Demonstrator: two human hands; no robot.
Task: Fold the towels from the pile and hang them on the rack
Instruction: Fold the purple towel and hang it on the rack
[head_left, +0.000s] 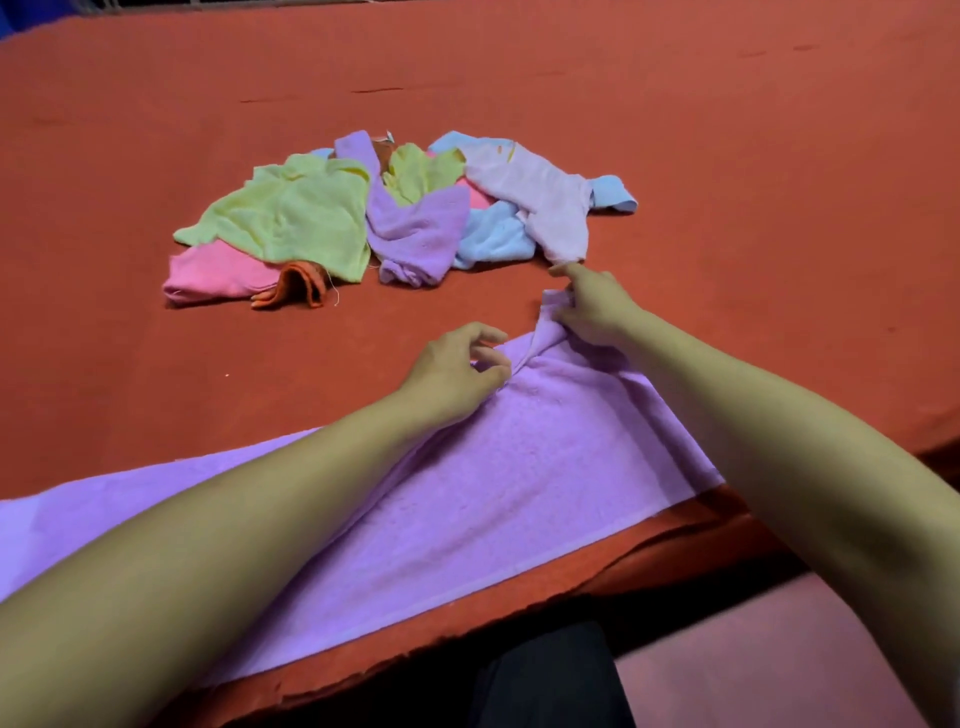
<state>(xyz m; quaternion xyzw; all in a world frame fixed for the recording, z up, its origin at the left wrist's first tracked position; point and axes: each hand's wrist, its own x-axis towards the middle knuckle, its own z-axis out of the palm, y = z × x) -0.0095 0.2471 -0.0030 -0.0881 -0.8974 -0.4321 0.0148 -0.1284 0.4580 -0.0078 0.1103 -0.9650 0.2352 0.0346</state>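
Observation:
A purple towel (498, 483) lies spread along the near edge of the red table (727, 156), running from the lower left to the middle right. My right hand (597, 306) pinches its far corner and lifts it slightly off the table. My left hand (457, 374) pinches the towel's far edge just left of that corner, fingers curled. Behind them sits the pile of towels (395, 213): yellow-green, pink, purple, light blue, pale pink and an orange one. No rack is in view.
The red cloth covers the whole table, wide and bare around the pile. The table's near edge (649, 561) runs diagonally under the towel. Below it are my dark trousers (545, 680) and a pinkish floor (753, 665).

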